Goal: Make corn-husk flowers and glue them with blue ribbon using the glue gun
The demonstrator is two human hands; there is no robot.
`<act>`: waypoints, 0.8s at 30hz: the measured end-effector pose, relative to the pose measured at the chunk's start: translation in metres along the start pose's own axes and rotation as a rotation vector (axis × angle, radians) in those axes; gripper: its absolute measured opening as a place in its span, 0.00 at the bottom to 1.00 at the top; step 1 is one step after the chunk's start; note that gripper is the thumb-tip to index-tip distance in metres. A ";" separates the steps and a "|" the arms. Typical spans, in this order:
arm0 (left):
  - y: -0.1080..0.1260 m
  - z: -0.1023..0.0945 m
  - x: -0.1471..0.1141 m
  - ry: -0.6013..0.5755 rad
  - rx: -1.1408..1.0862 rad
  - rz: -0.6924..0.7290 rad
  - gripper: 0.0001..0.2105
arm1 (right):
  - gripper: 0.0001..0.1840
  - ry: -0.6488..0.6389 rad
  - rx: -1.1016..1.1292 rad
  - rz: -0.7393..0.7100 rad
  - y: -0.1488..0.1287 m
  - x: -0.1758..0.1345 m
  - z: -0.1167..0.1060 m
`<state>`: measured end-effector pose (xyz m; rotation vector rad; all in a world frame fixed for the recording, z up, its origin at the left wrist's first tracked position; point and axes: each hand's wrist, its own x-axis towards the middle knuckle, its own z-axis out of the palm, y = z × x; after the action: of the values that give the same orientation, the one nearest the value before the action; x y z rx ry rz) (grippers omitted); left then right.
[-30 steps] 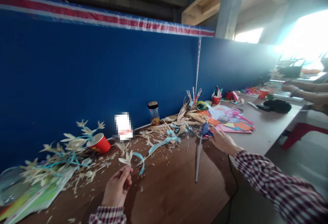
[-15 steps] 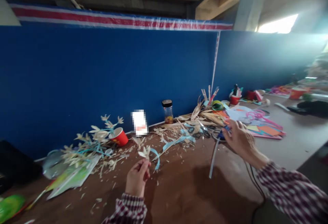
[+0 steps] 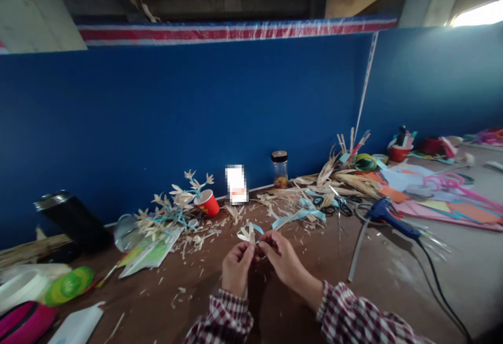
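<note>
My left hand (image 3: 237,269) pinches a small pale corn-husk flower (image 3: 247,234) by its base, petals pointing up. A light-blue paper strip (image 3: 257,228) curves out behind the flower towards the fingers of my right hand (image 3: 283,257). My right hand is closed at the flower's base, fingertips almost touching those of my left; the strip's end is hidden there. To the right lies a blue glue gun (image 3: 387,217) with its cord trailing forward, above a pale grey strip (image 3: 358,252). Scissors (image 3: 340,202) rest among husk scraps behind.
Finished-looking husk flowers (image 3: 176,202) lean by a red paper cup (image 3: 208,203). A lidded glass jar (image 3: 280,171) stands against the blue partition (image 3: 176,108). Dried husks (image 3: 346,181) and coloured paper (image 3: 451,207) lie right; a dark flask (image 3: 73,221) tilts at left.
My right hand has let go of the glue gun, which now lies on the table, and has come left to the flower in my left hand. The view has turned left.
</note>
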<state>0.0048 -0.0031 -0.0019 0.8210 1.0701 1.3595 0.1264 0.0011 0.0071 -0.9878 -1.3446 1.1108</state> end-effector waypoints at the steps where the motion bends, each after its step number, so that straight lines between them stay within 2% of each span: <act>1: -0.001 0.000 0.000 0.000 0.015 0.014 0.12 | 0.12 -0.005 0.033 0.013 -0.001 0.001 -0.002; 7: -0.008 -0.002 0.003 -0.029 0.119 0.115 0.10 | 0.16 -0.068 0.277 0.134 0.000 0.004 -0.001; 17: 0.004 -0.003 -0.002 -0.029 0.405 0.215 0.10 | 0.17 -0.095 0.360 0.197 0.007 0.004 -0.005; 24: 0.001 -0.005 -0.002 -0.051 0.417 0.240 0.10 | 0.18 -0.081 0.423 0.262 0.003 0.004 -0.005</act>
<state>0.0000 -0.0052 -0.0022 1.3183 1.2669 1.3196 0.1307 0.0056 0.0052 -0.8233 -0.9980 1.5716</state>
